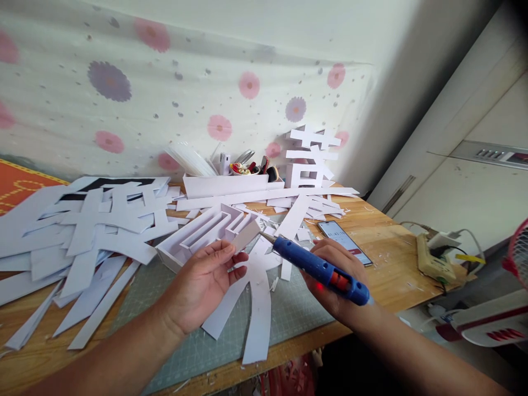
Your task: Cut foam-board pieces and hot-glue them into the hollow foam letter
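Note:
Between thumb and fingers, my left hand (206, 283) pinches a small white foam board strip (246, 236). My right hand (336, 280) is wrapped round a blue hot glue gun (315, 267), whose nozzle points left and reaches the strip's right end; I cannot tell whether they touch. A red light glows near the grip. Behind my left hand stands a white box-like foam board piece (204, 228) with upright inner walls. Below the glue gun, a flat white cut-out shape (259, 297) with splayed legs lies on the green cutting mat (181, 341).
Piled white cut-outs (88, 231) cover the table's left side. A white organizer box (223, 186) with tools stands at the back beside an upright white character (309, 159). A phone (344, 242) and a power strip (433, 258) lie on the right.

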The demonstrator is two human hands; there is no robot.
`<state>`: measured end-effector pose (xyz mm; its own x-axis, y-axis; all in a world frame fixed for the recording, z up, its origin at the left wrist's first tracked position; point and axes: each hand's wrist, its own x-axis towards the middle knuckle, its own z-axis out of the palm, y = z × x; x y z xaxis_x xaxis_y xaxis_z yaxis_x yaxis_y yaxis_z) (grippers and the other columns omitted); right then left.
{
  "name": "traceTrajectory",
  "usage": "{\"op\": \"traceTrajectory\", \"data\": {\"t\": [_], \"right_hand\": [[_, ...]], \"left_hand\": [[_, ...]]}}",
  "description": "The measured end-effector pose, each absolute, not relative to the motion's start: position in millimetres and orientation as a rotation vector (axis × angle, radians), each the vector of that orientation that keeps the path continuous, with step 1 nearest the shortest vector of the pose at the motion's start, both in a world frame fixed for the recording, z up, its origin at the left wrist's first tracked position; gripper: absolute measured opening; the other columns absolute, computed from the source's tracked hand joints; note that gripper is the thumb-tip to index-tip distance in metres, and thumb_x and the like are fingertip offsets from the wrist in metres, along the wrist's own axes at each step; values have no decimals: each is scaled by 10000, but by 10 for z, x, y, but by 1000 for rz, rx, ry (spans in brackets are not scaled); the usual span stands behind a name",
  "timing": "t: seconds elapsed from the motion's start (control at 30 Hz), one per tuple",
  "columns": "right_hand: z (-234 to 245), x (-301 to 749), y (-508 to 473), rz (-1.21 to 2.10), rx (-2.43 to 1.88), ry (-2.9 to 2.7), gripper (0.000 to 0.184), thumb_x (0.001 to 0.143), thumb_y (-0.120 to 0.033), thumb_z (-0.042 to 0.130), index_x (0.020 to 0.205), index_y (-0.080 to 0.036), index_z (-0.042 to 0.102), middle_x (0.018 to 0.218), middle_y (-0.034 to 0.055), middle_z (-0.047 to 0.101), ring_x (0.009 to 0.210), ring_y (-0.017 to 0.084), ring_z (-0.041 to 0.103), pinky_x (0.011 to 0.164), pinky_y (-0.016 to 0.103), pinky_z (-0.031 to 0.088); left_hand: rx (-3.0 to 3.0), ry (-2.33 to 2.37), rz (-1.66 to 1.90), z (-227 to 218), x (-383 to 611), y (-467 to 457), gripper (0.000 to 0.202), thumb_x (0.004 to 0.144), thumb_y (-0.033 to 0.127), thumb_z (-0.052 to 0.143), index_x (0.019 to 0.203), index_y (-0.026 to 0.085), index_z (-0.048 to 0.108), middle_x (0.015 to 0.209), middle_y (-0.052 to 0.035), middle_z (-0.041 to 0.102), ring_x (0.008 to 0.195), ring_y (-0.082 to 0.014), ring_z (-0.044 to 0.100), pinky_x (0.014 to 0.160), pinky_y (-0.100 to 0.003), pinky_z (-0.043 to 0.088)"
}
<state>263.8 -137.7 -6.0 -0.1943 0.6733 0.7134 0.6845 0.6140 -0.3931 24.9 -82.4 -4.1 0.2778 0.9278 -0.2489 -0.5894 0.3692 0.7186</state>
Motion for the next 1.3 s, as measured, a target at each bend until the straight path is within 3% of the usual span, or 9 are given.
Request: {"op": "traceTrajectory", "data": {"t": [0.23, 0.37, 0.57, 0.8, 0.97, 1.3], "right_hand": [[-45, 2665, -1377, 10, -1107, -1889, 106, 743, -162, 645, 791, -208, 563, 748, 13, 583, 687, 175, 558, 681, 370, 478], [19, 2651, -1376, 100, -1125, -1793, 71, 787, -199, 619, 747, -213, 562, 688, 7, 585, 633, 166, 563, 600, 329, 472], [27, 2738, -1328, 301, -1190, -1581, 168, 793, -277, 641, 676, -233, 527, 634, -6, 567, 564, 157, 542, 516, 297, 456], [4, 2798, -1273, 406, -1281, -1623, 164, 756, -297, 646, 675, -207, 535, 644, 4, 583, 570, 145, 539, 521, 281, 448], [18, 2801, -1278, 429, -1298, -1630, 169, 749, -308, 638, 674, -199, 534, 635, 6, 582, 569, 138, 529, 525, 273, 443], [14, 2822, -1290, 422, -1334, -1629, 177, 748, -314, 640, 658, -205, 533, 615, 1, 575, 562, 139, 521, 523, 276, 436]], "left_hand": [[583, 721, 1071, -39, 260, -816, 90, 693, 129, 757, 747, 152, 688, 807, -45, 673, 783, -174, 651, 668, -272, 559], [788, 731, 1066, -38, 200, -737, 149, 660, 222, 803, 750, 184, 691, 806, -10, 658, 806, -157, 629, 729, -271, 537], [1590, 1068, 1139, -2, 23, -577, 162, 715, 328, 737, 718, 194, 645, 859, 0, 640, 787, -151, 584, 742, -285, 468], [2375, 1149, 984, 65, -65, -437, 107, 823, 303, 594, 764, 214, 607, 934, -21, 654, 892, -196, 607, 830, -340, 446], [2575, 1132, 868, 69, -64, -389, 105, 848, 295, 562, 790, 213, 591, 907, -20, 653, 889, -200, 615, 805, -330, 455], [2542, 1099, 977, -26, -26, -422, 54, 834, 265, 589, 815, 223, 618, 859, 0, 685, 836, -172, 647, 777, -299, 488]]}}
